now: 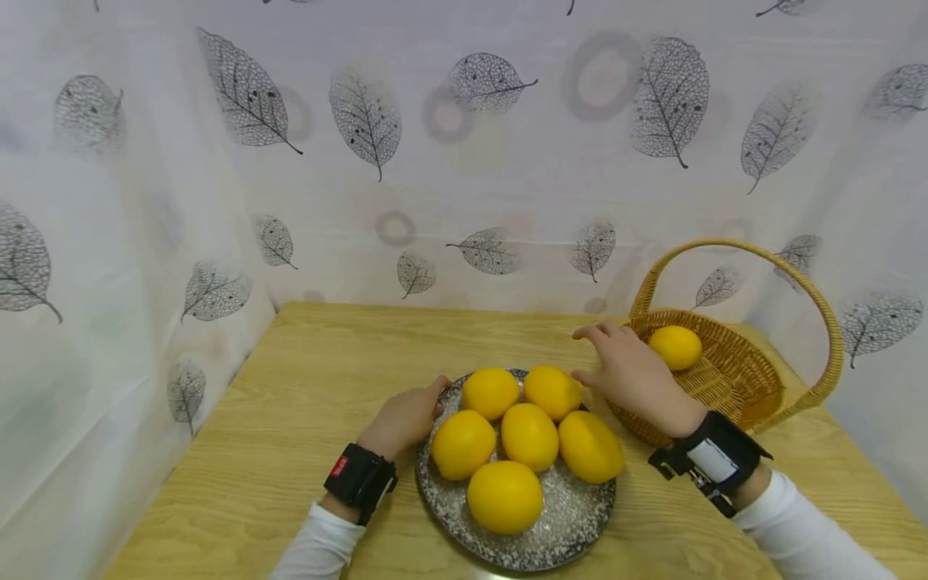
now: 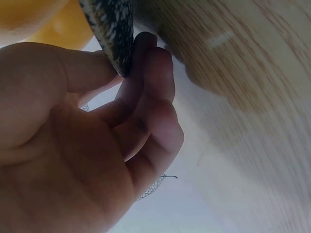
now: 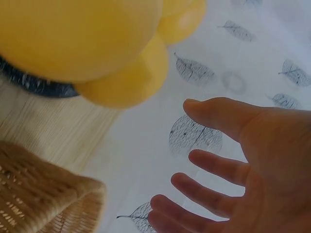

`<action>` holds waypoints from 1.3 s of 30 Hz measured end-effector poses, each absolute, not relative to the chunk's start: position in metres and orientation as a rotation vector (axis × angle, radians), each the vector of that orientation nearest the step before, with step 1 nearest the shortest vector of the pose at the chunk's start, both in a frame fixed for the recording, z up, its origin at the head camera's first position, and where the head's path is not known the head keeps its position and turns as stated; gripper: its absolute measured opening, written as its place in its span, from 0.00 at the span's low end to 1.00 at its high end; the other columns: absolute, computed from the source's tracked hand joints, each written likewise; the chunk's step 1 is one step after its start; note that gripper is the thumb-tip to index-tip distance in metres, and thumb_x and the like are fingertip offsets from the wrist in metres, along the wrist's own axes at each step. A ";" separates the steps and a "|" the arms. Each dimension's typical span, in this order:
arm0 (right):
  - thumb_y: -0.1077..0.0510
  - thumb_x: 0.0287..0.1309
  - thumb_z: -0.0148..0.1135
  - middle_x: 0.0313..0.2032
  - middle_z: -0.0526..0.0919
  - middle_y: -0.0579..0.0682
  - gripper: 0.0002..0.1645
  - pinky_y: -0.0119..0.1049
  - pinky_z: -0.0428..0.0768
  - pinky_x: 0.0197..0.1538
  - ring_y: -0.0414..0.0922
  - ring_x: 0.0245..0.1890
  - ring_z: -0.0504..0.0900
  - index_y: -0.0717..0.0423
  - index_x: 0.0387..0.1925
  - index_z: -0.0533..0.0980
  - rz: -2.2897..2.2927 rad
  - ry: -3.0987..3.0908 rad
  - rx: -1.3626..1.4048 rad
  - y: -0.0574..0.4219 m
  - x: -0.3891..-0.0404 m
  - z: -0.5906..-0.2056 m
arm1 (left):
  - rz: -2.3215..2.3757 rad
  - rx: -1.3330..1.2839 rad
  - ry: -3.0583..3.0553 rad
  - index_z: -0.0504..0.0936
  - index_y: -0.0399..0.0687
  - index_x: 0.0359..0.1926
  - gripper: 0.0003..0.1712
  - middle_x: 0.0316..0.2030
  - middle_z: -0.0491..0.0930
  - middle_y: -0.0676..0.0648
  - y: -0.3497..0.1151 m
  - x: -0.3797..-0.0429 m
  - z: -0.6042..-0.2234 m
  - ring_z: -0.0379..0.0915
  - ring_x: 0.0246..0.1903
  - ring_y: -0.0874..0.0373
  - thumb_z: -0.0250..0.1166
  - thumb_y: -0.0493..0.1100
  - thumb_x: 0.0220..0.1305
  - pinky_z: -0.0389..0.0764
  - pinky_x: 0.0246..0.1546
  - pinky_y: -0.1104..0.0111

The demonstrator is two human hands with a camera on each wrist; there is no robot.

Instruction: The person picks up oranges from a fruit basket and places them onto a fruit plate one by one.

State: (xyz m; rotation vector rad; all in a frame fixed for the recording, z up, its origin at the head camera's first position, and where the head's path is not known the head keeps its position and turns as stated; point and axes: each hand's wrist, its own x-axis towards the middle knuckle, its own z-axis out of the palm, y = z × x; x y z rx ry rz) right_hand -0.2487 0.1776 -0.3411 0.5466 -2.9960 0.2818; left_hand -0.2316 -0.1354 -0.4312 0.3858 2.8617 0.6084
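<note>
Several yellow lemons [image 1: 530, 437] lie on a round speckled grey plate [image 1: 573, 524] with a dark rim. My left hand [image 1: 406, 415] pinches the plate's left rim, thumb on top and fingers curled beneath it, as the left wrist view shows. My right hand [image 1: 638, 374] is in the air between the plate and a wicker basket [image 1: 754, 379], its fingers spread and holding nothing. Its thumb is near the lemon [image 1: 553, 392] at the plate's upper right. One more lemon [image 1: 675, 347] sits inside the basket, just beyond the right hand.
The basket's tall arched handle [image 1: 830, 338] rises at the right. A light wooden table [image 1: 312, 362] lies under everything. Behind and at both sides hangs a white curtain [image 1: 449, 185] printed with grey leaves. Both wrists wear black straps.
</note>
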 end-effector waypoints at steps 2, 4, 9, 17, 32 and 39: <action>0.48 0.61 0.71 0.60 0.77 0.66 0.32 0.57 0.79 0.51 0.64 0.55 0.77 0.58 0.63 0.74 0.286 -2.999 0.536 0.183 -0.254 -0.343 | 0.614 0.384 2.854 0.70 0.48 0.68 0.22 0.23 0.74 0.50 -0.135 -0.232 -0.431 0.65 0.22 0.58 0.56 0.37 0.76 0.63 0.24 0.68; 0.49 0.62 0.70 0.60 0.76 0.67 0.32 0.58 0.78 0.53 0.65 0.56 0.77 0.59 0.63 0.74 0.297 -3.008 0.523 0.187 -0.258 -0.344 | 0.619 0.383 2.849 0.70 0.48 0.68 0.23 0.23 0.74 0.50 -0.135 -0.232 -0.430 0.66 0.23 0.58 0.57 0.37 0.76 0.63 0.24 0.68; 0.49 0.64 0.68 0.60 0.75 0.68 0.33 0.59 0.77 0.53 0.67 0.55 0.75 0.60 0.64 0.72 0.306 -3.031 0.496 0.196 -0.269 -0.348 | 0.620 0.392 2.856 0.70 0.48 0.67 0.22 0.24 0.74 0.50 -0.136 -0.234 -0.431 0.66 0.23 0.58 0.57 0.36 0.75 0.64 0.24 0.68; 0.48 0.64 0.68 0.60 0.73 0.71 0.34 0.61 0.78 0.52 0.71 0.58 0.73 0.63 0.64 0.71 0.328 -3.070 0.444 0.206 -0.280 -0.351 | 0.623 0.384 2.846 0.70 0.49 0.67 0.22 0.26 0.77 0.49 -0.137 -0.236 -0.430 0.68 0.24 0.57 0.56 0.37 0.76 0.66 0.25 0.67; 0.47 0.65 0.64 0.65 0.66 0.78 0.37 0.66 0.75 0.54 0.76 0.61 0.69 0.66 0.66 0.68 0.410 -3.157 0.368 0.230 -0.310 -0.358 | 0.635 0.395 2.849 0.70 0.48 0.67 0.21 0.23 0.75 0.50 -0.137 -0.233 -0.432 0.66 0.22 0.57 0.56 0.37 0.76 0.64 0.24 0.68; 0.46 0.66 0.63 0.64 0.68 0.79 0.37 0.67 0.73 0.57 0.77 0.61 0.68 0.69 0.65 0.68 0.409 -3.171 0.373 0.238 -0.319 -0.358 | 0.636 0.389 2.848 0.71 0.48 0.67 0.21 0.25 0.76 0.49 -0.137 -0.232 -0.431 0.67 0.23 0.57 0.56 0.37 0.76 0.64 0.25 0.68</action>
